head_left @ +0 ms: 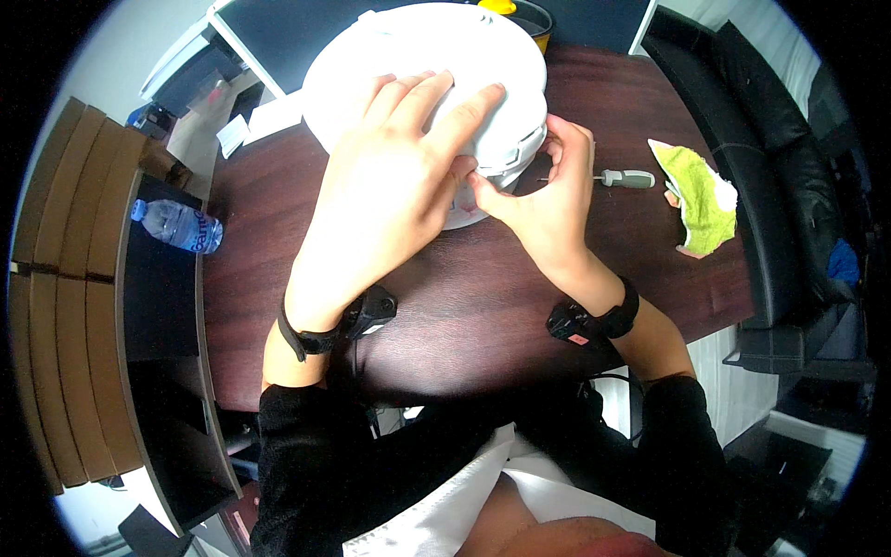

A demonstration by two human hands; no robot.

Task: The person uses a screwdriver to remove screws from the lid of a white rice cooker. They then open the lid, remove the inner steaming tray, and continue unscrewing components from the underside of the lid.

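Observation:
A large white rounded appliance (506,56) with a smooth domed top stands at the far middle of the table; its exact kind I cannot tell. My left hand (394,162) lies on the top with its fingers stretched and spread, its thumb bent down by the near edge. At the near right side, the thumb and curled fingers of my right hand (552,195) grip the appliance near a seam in its side. Whether a small part sits between them is hidden. A screwdriver (626,178) with a grey-and-white handle lies just right of that hand.
A green-and-white cloth (701,200) lies at the table's right. Behind the appliance stands a dark bucket (534,19) with something yellow. A water bottle (181,226) is off the left edge, beside cardboard boxes (70,288). White papers (264,121) lie far left; a black sofa (756,158) stands right.

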